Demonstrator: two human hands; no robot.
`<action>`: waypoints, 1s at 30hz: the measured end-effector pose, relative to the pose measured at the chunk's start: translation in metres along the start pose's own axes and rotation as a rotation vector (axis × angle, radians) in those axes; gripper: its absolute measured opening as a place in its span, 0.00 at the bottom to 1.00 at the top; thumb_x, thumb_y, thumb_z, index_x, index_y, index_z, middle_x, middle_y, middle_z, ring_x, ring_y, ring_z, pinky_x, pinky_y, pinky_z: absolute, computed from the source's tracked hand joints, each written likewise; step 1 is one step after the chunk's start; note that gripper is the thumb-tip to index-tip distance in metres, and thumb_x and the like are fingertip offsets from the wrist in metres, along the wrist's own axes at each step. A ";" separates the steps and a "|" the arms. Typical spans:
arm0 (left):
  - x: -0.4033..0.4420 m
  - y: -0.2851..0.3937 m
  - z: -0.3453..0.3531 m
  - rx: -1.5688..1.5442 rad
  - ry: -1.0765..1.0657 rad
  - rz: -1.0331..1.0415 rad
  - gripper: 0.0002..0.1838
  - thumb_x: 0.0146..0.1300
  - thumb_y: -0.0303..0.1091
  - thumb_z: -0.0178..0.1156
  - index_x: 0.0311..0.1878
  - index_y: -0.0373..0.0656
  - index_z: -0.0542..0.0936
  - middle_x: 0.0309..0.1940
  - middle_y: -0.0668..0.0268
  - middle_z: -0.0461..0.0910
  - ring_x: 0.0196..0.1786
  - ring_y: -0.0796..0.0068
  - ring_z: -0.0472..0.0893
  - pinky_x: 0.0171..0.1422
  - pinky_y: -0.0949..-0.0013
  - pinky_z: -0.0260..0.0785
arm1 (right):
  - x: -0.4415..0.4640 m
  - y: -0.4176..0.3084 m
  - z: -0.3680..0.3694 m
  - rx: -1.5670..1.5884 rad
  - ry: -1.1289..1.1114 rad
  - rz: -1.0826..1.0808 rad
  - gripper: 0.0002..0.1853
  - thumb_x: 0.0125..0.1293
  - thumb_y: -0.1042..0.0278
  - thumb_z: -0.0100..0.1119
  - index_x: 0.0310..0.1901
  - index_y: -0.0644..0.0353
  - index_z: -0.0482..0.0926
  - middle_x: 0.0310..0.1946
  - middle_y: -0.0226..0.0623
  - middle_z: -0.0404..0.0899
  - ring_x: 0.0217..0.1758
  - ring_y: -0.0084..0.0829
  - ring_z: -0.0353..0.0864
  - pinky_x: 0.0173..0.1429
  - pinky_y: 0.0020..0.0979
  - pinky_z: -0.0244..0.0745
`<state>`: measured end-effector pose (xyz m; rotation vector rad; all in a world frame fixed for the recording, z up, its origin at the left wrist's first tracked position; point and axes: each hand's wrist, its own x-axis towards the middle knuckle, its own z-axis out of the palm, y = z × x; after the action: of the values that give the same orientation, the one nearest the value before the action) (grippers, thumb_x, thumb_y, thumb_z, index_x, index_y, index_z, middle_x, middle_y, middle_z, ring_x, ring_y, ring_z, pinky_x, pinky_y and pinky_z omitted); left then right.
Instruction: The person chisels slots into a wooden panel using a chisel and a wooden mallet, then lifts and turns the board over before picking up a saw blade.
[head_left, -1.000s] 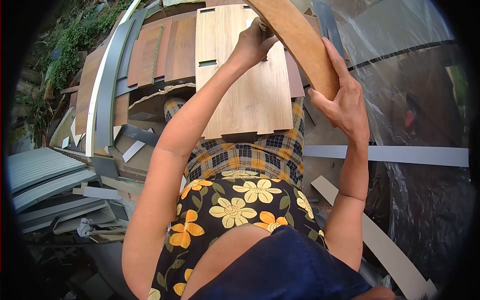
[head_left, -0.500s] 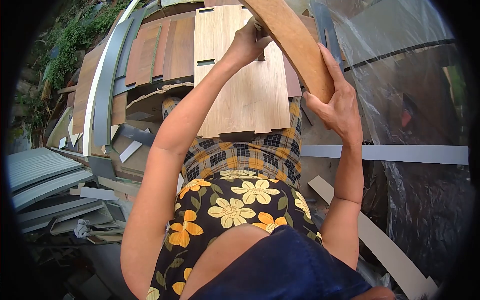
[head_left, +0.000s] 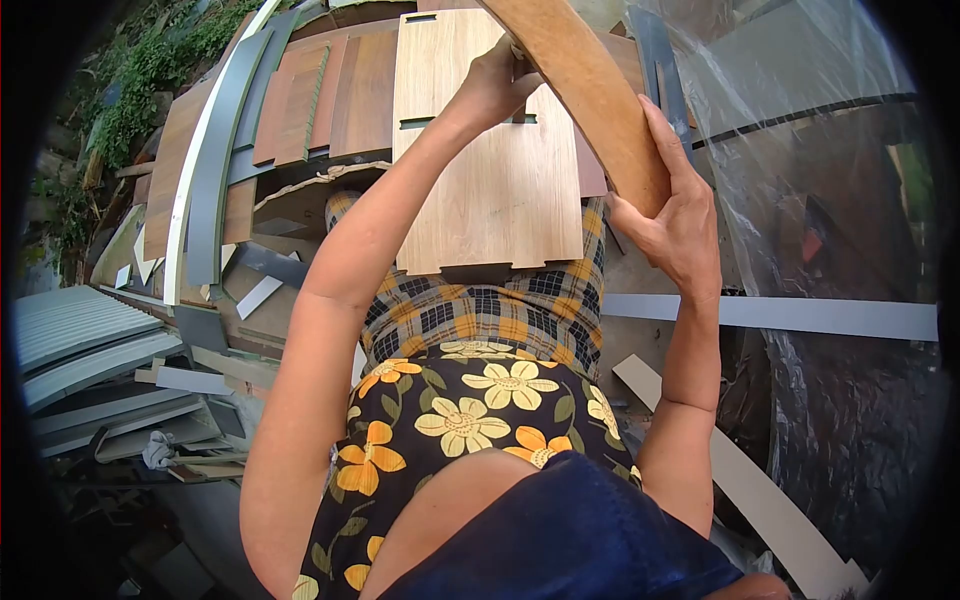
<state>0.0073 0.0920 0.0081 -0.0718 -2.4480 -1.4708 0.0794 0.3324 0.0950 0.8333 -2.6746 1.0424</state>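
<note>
A brown wooden board, bowed by the wide lens, is held up in front of me and runs out of the top of the view. My left hand is closed on its left edge, with some fingertips hidden behind it. Around the near end, my right hand grips the board, the thumb on one side and the fingers along the other. Beneath it, a pale wood-grain panel with dark slots and a notched near edge lies across my lap, over checked trousers.
Several brown wood-grain panels and long grey strips lie beyond at the left. Ribbed sheets and offcuts are piled lower left. A pale strip and clear plastic sheeting lie to the right, a beige strip below.
The view has shifted slightly. Both hands keep their grip on the brown board, which has barely moved; the pale panel sits almost as before.
</note>
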 end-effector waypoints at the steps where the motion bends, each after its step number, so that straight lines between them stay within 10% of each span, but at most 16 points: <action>1: -0.001 0.000 -0.001 0.011 -0.005 -0.004 0.21 0.63 0.36 0.65 0.55 0.36 0.73 0.43 0.55 0.83 0.48 0.63 0.83 0.57 0.63 0.75 | -0.002 0.001 0.001 0.015 0.028 -0.034 0.47 0.42 0.66 0.63 0.71 0.44 0.63 0.54 0.44 0.80 0.51 0.44 0.83 0.57 0.41 0.79; 30: -0.006 -0.007 -0.007 0.017 0.084 0.184 0.14 0.62 0.33 0.66 0.44 0.39 0.73 0.26 0.66 0.76 0.30 0.76 0.75 0.39 0.69 0.72 | -0.006 -0.006 0.012 0.095 0.064 -0.053 0.46 0.41 0.67 0.64 0.70 0.45 0.65 0.56 0.45 0.79 0.53 0.44 0.83 0.58 0.42 0.79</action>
<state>0.0133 0.0832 0.0037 -0.2214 -2.3182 -1.3466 0.0884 0.3240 0.0876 0.8673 -2.5536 1.1716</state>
